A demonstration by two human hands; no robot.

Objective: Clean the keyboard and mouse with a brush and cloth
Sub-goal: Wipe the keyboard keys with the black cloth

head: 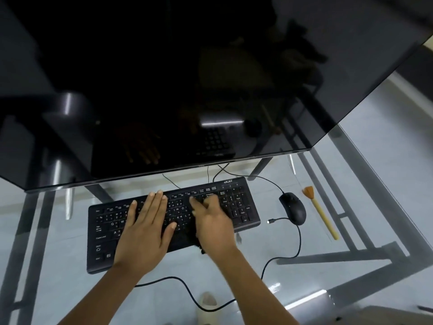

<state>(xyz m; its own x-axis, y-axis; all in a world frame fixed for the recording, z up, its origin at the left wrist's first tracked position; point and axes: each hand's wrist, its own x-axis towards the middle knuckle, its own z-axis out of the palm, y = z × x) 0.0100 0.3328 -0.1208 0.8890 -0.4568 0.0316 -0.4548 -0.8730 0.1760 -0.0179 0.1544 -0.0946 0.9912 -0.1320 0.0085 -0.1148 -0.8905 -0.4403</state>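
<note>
A black keyboard (105,231) lies slanted on the glass desk (269,277). My left hand (145,228) rests flat on its middle keys, fingers spread. My right hand (212,221) presses a dark cloth (187,238) onto the keys right of centre; the cloth is mostly hidden under the hand, with a frayed bit showing at the keyboard's front edge. A black wired mouse (293,208) sits to the right of the keyboard. Farther right lies a brush (322,215) with a pale yellow handle and orange bristles, untouched.
A large dark monitor (164,90) hangs over the back of the desk, close above the keyboard. Black cables (297,242) loop across the glass in front, one ending in a loose plug (269,221). The desk's metal frame shows through the glass.
</note>
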